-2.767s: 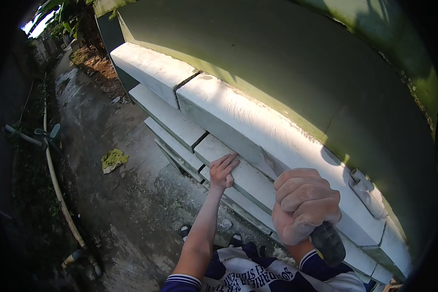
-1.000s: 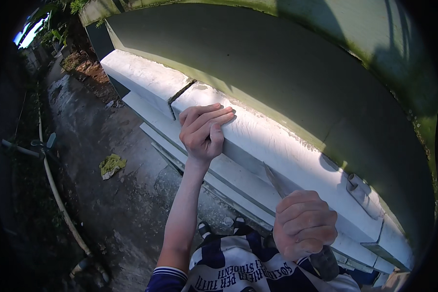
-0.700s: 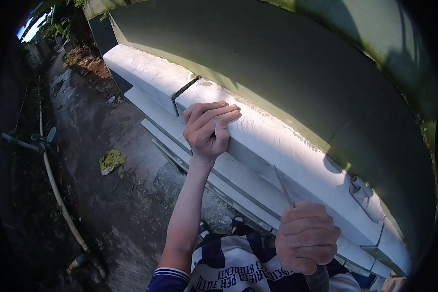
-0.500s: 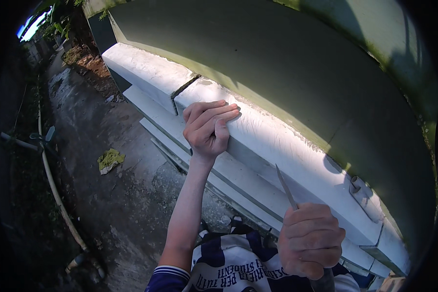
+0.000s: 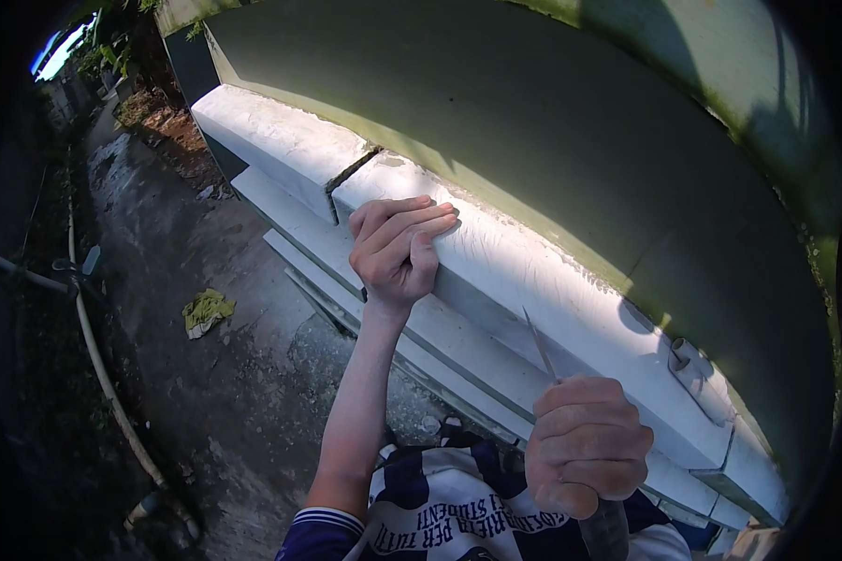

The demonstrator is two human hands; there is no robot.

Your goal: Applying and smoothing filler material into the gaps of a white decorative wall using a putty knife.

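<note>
My left hand (image 5: 393, 245) rests on the white ledge (image 5: 505, 248), close to its dark gap. Its fingers lie stretched over the top face, with the thumb folded in beside them; nothing shows in its grasp. At the lower right, my right hand (image 5: 589, 447) is closed in a fist around a knife. The knife's narrow, pointed blade (image 5: 539, 344) sticks up out of the fist toward the ledge's front edge, and whether it touches is hard to tell. Below the fist the dark handle (image 5: 606, 535) shows; my fingers hide the middle part.
Behind the ledge rises a greenish wall (image 5: 496, 112). A short pipe (image 5: 681, 353) stands at the ledge's right part. Lower white ledges step down toward me. On the concrete ground at left lie a yellow-green cloth (image 5: 208, 312) and a long pale pipe (image 5: 112, 393).
My right hand has shifted slightly up and to the left with the knife, and more of the handle shows. My left hand keeps its place on the ledge.
</note>
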